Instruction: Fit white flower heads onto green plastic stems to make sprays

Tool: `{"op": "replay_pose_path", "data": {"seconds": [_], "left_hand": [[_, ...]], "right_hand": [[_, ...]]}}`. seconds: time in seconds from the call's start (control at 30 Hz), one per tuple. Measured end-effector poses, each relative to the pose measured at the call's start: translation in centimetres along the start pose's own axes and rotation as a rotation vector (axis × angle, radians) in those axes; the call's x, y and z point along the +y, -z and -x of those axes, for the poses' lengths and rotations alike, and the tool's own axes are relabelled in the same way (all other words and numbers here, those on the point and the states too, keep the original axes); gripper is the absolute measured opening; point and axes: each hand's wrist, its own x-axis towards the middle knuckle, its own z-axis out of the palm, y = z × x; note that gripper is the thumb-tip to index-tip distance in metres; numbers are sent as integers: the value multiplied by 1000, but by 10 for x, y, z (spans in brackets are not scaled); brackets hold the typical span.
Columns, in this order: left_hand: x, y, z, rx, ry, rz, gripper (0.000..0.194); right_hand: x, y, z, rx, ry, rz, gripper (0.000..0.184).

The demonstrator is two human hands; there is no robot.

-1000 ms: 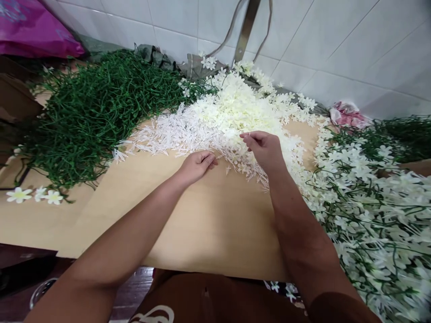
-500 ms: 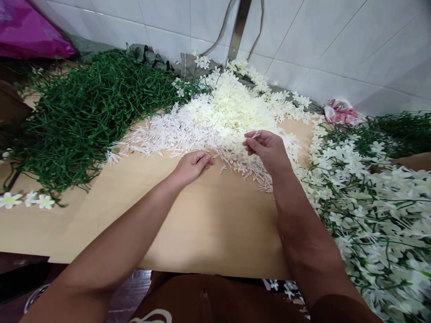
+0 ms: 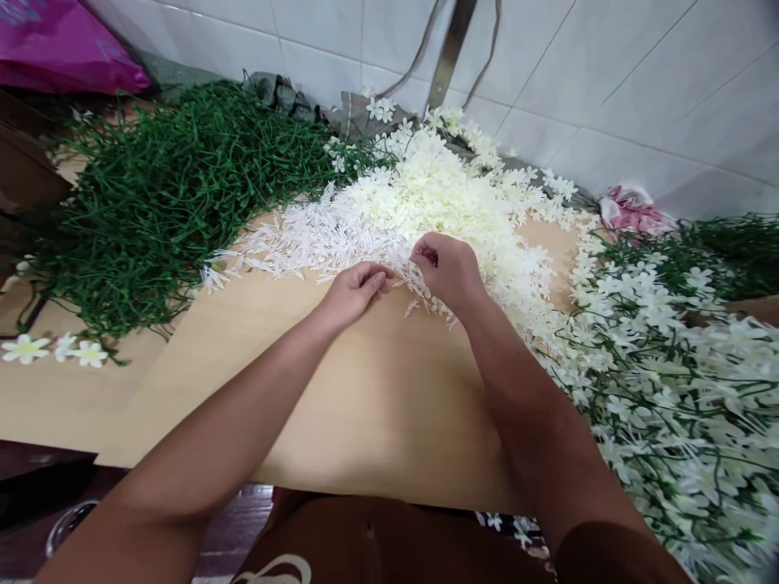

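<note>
My left hand (image 3: 360, 292) is closed in a pinch just above the cardboard, at the front edge of a pile of white artificial flower stamens (image 3: 329, 235). What its fingertips hold, if anything, is too small to make out. Close by on the right, my right hand (image 3: 449, 266) has its fingers curled and pinched over the stamens, and I cannot see what is in them. A heap of cream-white artificial flower petals (image 3: 441, 191) lies behind both hands. A few loose stamens (image 3: 412, 307) are scattered between my hands on the board.
Green plastic stems (image 3: 200, 170) are heaped at the left. White flowers on stems (image 3: 675, 373) crowd the right side. The cardboard (image 3: 341, 405) reaches to my lap. Tiled wall (image 3: 548, 65), a pink bag (image 3: 66, 49) and a red-white cloth (image 3: 634, 212) are at the back.
My right hand has moved left and slightly down, closer to my left hand, its fingers turned inward. The white stamen seen in it before is now hidden. My left hand stays nearly in place.
</note>
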Motion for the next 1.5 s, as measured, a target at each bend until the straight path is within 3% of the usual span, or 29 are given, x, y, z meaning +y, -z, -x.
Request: {"op": "replay_pose_path", "data": {"seconds": [0.23,0.4,0.5,0.63,0.8,0.93,1.1,1.37,1.5], "left_hand": [[13,3,-1,32,115,137,22],[17,3,0,34,143,102,20],[15,2,1,83,139,112,18],[12,-2,1,135,115,102,17],[10,-3,1,143,72,66,19],[8,-2,-1,149,82,62,20],[6,-3,-2,152,97,49,17],[8,-5,-2,174,103,56,18],[5,-6,-1,184,76,68,18]], "right_hand": [[-10,-5,24,-77,276,44,17],[-11,-11,30,-116,334,0,21],[-11,-9,31,-59,283,-187,16],[-16,-3,29,67,91,-420,10],[-22,-10,27,-14,-77,-580,5],[-18,-22,27,57,-87,-495,3],[-11,-33,30,108,29,-366,7],[-9,-37,32,129,107,-168,10],[-6,-39,33,168,214,-89,14]]}}
